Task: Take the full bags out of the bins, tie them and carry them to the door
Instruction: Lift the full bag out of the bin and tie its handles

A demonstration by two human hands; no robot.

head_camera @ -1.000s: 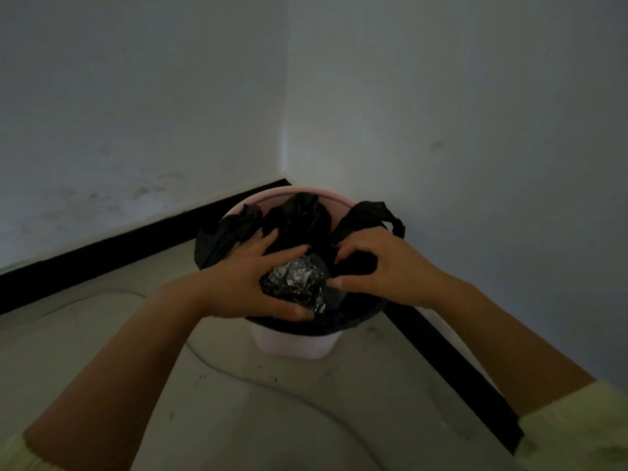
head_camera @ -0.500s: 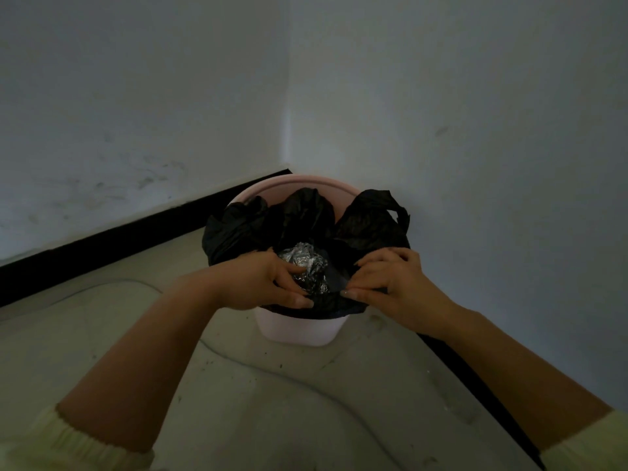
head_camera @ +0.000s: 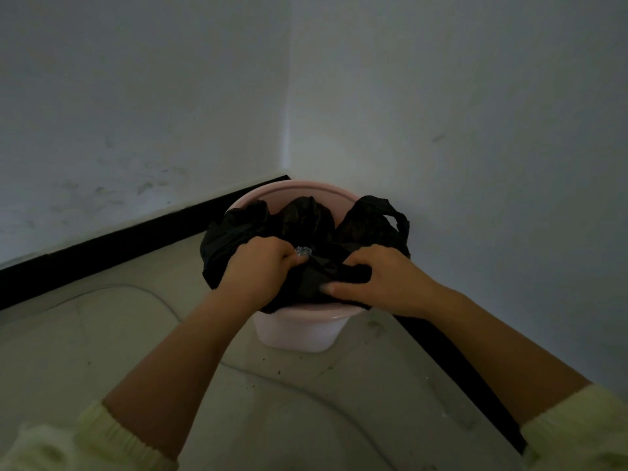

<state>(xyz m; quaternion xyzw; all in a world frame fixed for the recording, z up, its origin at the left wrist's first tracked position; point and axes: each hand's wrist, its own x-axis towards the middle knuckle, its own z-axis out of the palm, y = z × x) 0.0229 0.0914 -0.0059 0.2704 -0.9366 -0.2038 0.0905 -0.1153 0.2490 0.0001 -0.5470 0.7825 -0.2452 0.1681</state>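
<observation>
A pink bin stands on the floor in the room's corner. A black bag sits in it, with its edges bunched over the rim and a loop handle sticking up at the right. My left hand is shut on the bag's near left edge. My right hand grips the near right edge, thumb on the plastic. A bit of crumpled silver foil shows between my hands.
Two pale walls meet behind the bin, with a black skirting board along their base. A thin cable curves across the grey floor near the bin. Pale yellow sleeves cover both forearms at the bottom.
Both hands have drawn the bag's near edge up and inward over the contents. The foil, wide open to view before, is now almost covered by plastic.
</observation>
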